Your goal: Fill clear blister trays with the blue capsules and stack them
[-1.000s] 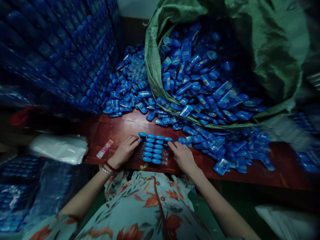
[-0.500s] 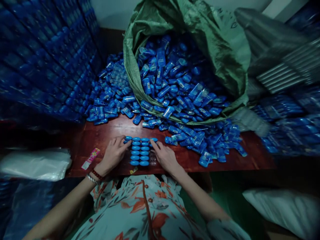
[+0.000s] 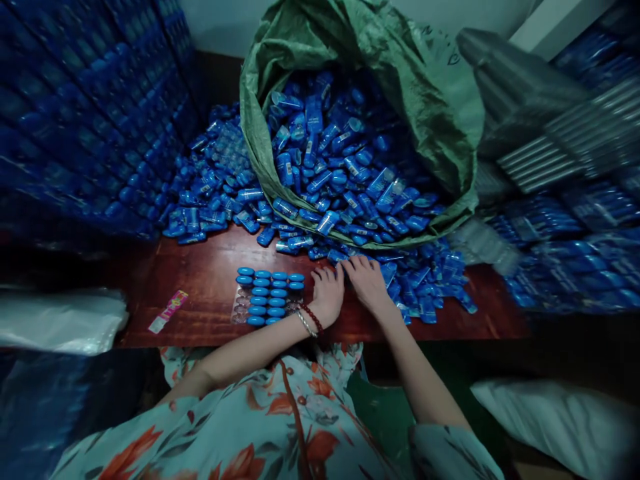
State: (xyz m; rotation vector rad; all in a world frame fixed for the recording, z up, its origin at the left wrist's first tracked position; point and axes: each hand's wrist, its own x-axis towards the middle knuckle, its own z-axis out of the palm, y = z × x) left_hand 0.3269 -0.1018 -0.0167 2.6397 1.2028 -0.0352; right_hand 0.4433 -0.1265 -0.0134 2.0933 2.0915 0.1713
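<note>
A clear plastic tray point(image 3: 242, 301) lies on the table, with blue oval-topped bottles point(image 3: 261, 291) in rows. Its two far rows run across the full width; the nearer rows have bottles in the middle columns, with bare cells at both sides. My left hand point(image 3: 327, 293), wearing a red bead bracelet and a silver one, rests just right of the tray, fingers apart and curved down. Beside it, my right hand point(image 3: 367, 283) reaches with spread fingers to the near edge of the loose blue bottle pile point(image 3: 420, 280). Both hands' fingertips nearly meet; anything beneath them is hidden.
A large green sack point(image 3: 257, 140) spills blue bottles onto the red-brown table point(image 3: 200, 267). Tall stacks of packed bottles point(image 3: 85, 120) rise at left. A pink wrapper strip point(image 3: 169, 311) and clear plastic bags point(image 3: 65, 320) lie at left; grey stacked trays point(image 3: 560, 147) stand at right.
Both hands have left the tray's sides and moved right to the pile's edge, my left arm now crossing in front of the tray. The view has shifted slightly.
</note>
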